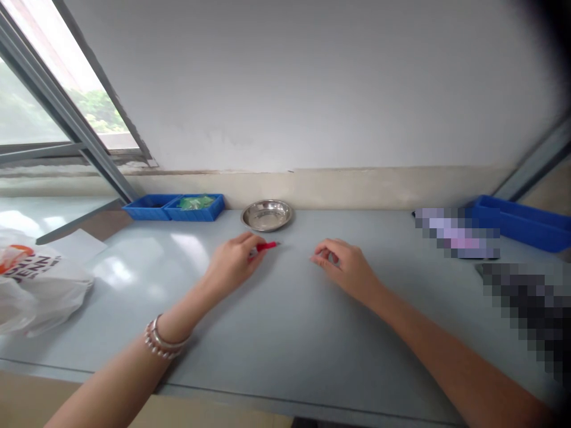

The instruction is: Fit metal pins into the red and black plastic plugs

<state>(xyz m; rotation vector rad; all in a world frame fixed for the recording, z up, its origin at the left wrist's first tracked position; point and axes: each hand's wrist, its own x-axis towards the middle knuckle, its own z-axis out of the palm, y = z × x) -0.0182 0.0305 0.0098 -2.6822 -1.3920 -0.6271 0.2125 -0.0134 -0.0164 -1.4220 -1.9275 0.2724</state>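
My left hand [236,258] is closed in a pinch around a small red pen-like piece [268,245] with a thin grey tip. That tip points right, toward my other hand, and the piece's rear end is hidden by the fingers. To its right, my right hand [345,264] hovers low over the table [285,333] with its fingers curled and thumb and forefinger close together. Whatever those fingertips hold, if anything, is too small to make out. Just beyond my left hand, a shallow round metal dish [267,224] stands near the wall.
Two blue bins [196,214] stand at the back left, one with green packets [196,203] inside. A white plastic bag [40,297] lies at the left. At the right are a long blue bin [521,223] and two blurred-out items [459,235]. A wall [312,101] closes the back.
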